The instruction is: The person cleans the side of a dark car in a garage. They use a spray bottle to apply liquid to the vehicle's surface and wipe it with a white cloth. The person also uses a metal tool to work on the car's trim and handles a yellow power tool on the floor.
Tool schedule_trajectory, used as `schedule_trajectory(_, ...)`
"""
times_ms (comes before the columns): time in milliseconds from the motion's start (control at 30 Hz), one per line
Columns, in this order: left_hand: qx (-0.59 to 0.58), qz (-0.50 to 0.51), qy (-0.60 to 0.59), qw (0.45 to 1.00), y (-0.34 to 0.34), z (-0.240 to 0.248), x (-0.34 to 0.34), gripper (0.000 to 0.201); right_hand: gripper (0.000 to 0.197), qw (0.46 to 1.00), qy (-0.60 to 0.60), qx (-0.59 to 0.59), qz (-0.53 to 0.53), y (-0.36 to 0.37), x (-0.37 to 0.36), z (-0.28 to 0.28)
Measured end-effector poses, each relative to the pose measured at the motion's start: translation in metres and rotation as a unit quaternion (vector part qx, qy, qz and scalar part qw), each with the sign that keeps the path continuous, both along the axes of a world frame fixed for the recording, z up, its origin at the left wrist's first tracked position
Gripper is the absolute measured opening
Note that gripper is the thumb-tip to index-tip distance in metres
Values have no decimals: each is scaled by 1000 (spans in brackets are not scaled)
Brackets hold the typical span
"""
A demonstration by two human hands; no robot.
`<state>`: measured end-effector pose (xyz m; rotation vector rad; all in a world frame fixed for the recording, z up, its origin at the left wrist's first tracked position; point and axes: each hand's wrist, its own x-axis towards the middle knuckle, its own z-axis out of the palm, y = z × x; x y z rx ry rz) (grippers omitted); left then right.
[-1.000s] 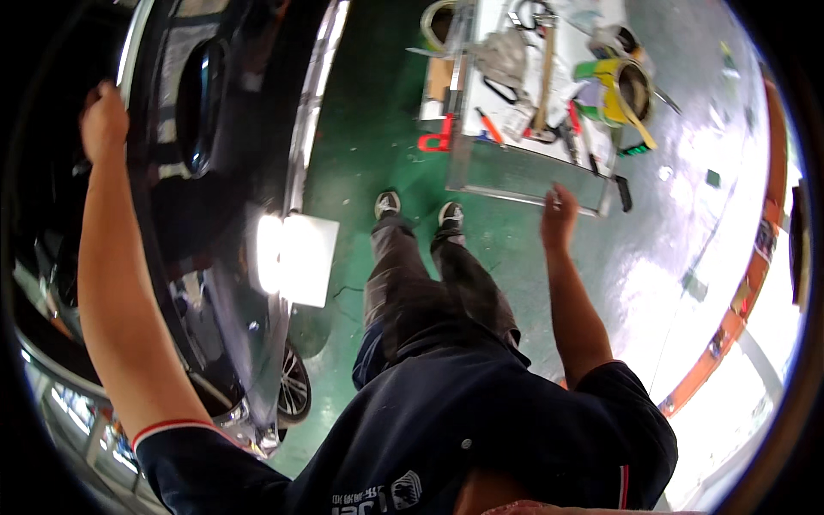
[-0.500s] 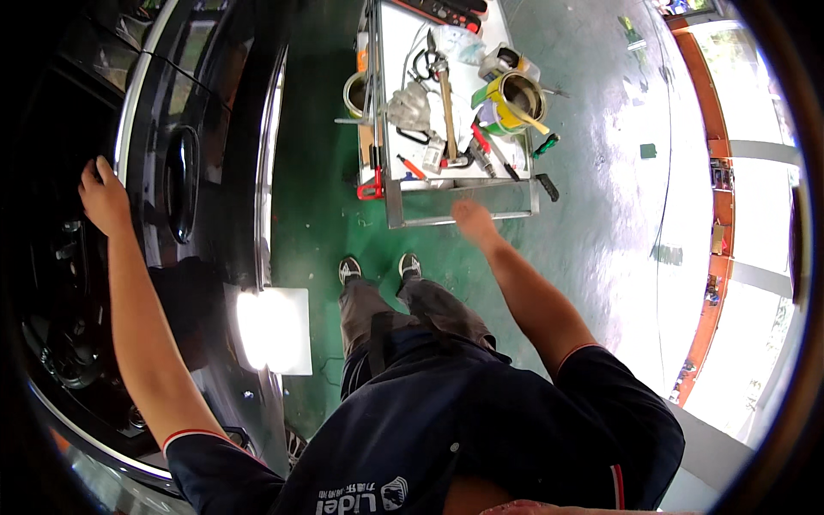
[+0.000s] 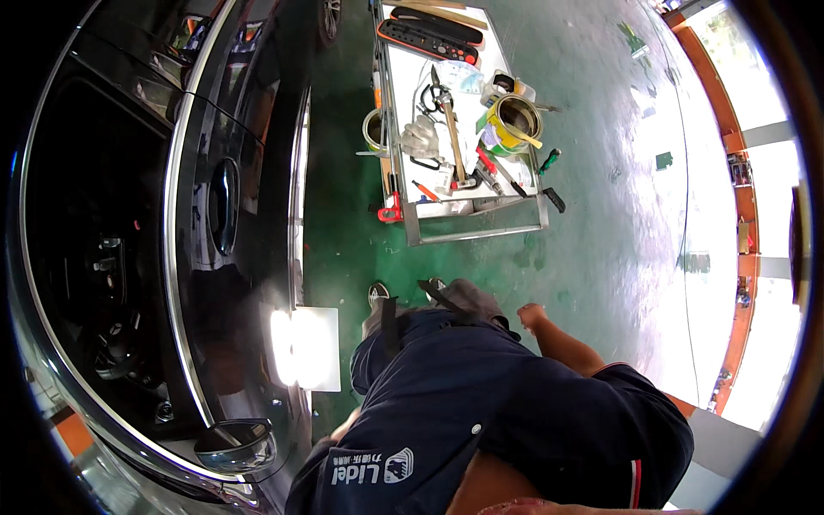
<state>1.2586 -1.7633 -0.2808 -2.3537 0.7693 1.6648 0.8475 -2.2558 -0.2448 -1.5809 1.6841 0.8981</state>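
I stand beside a glossy black car [image 3: 215, 257] and look down over my dark blue shirt. My right hand [image 3: 532, 316] hangs by my hip above the green floor. Its fingers are curled and hold nothing. The nearest thing ahead of it is a metal tool cart [image 3: 476, 227]. My left hand is out of sight, and only a bit of that arm shows under my chest beside the car.
The cart top holds a hammer [image 3: 451, 129], scissors, screwdrivers, a yellow can [image 3: 513, 116], a grey glove and a long black and red case [image 3: 429, 39]. A white sheet [image 3: 309, 348] lies on the floor by the car. A side mirror [image 3: 236, 442] juts out at lower left.
My left hand has come off the car and dropped out of view. My right hand has pulled back from the cart's front edge to my hip.
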Motion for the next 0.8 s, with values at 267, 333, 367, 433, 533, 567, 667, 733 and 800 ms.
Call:
schedule_trajectory(267,-220,711,261,615,18,17,48,22,17,899,-11,26,437,-89,49,-17)
schedule_trajectory(333,-126,836,40,532,-85,66,96,29,18,820,-145,-202,516,-110,93,-5)
schedule_trajectory(367,-231,789,0,570,-99,79,110,36,20,825,-197,-207,487,-114,134,12)
schedule_trajectory(433,-298,705,-12,643,-145,125,128,53,23,890,-307,-192,276,-112,202,71)
schedule_trajectory(533,-366,575,-15,732,-221,177,101,52,23,903,-384,-195,-8,-120,211,85)
schedule_trajectory(567,-371,548,-7,750,-232,180,86,51,25,892,-401,-203,-46,-121,207,78)
schedule_trajectory(667,-356,547,-6,758,-221,160,35,47,49,926,-350,-125,-65,-127,184,58)
schedule_trajectory(733,-296,601,-2,742,-170,123,-11,43,54,947,-295,-127,12,-115,148,27)
schedule_trajectory(800,-177,666,-14,725,-124,120,-76,39,41,966,-236,-101,44,-101,110,15)
